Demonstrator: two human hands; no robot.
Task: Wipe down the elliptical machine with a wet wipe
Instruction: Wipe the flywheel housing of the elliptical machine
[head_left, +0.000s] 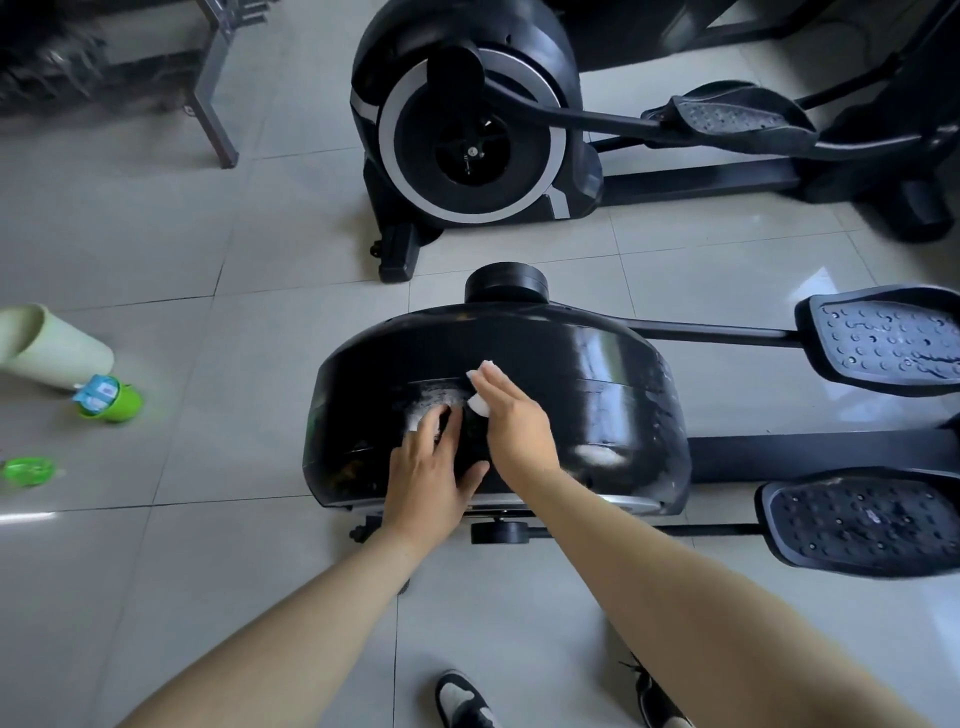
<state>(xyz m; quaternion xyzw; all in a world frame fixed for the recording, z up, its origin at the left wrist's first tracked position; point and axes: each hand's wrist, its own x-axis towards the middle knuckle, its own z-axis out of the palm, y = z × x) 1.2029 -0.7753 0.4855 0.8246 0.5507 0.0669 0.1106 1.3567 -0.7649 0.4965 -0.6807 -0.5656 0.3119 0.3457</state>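
Elliptical: I'm looking down on the elliptical (571, 374); its glossy black cover sits dead centre, with its pedals (888, 343) out at 3 o'clock.
Wipe: the white wipe (487, 367) is on top of the cover, pinned under my right hand. Corners poke out at the fingertips and by the thumb side.
Right hand: my right hand (511, 415) is flat with straight fingers, pressing the wipe down rather than gripping it.
Left hand: my left hand (428, 478) is spread and relaxed, resting on the cover at 7 o'clock of the wipe and holding nothing.
Smear: a whitish wet smear (436, 397) runs between the two hands.
Progress: I judge the top is partly done. The pedals and the sides look untouched.
Risk one: nothing pinches the wipe, so a fast stroke could leave it behind or bunch it.
Risk two: the cover is wet and slick, and if I lean on the left hand it could skid.
Risk three: the smear could dry into streaks if I move on too soon.
Risk four: the green tub (111, 400) at 9 o'clock has its lid (28, 470) lying apart on the floor (208, 545), so the remaining wipes may dry out.
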